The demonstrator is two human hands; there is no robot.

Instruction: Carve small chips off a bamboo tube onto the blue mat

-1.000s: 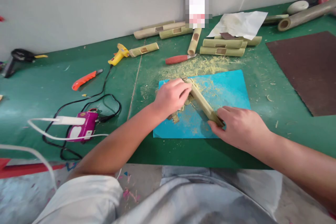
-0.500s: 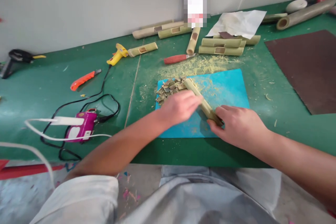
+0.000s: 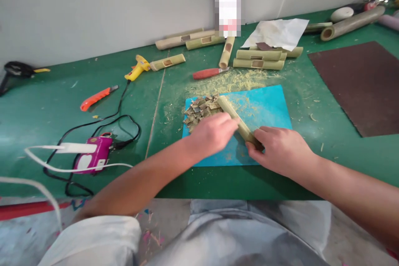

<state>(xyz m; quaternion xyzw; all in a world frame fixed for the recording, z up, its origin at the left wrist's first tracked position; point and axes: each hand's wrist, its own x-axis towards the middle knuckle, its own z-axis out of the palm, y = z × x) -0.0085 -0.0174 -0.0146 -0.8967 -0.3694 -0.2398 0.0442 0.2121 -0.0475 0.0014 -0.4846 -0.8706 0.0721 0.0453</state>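
A: Head view status?
B: Right hand (image 3: 280, 149) clamps 5 o'clock end of bamboo tube (image 3: 232, 113), over blue sheet (image 3: 268, 106). Left hand (image 3: 215, 132) at mid-tube; can't tell grip.
A: Delta?
B: Left hand's lower than a second ago, so 11 o'clock end and chip pile (image 3: 201, 110) show.

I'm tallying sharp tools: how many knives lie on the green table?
2: the red-handled knife beyond the blue sheet, and the orange knife near the yellow glue gun. Others may be hidden under the white paper.
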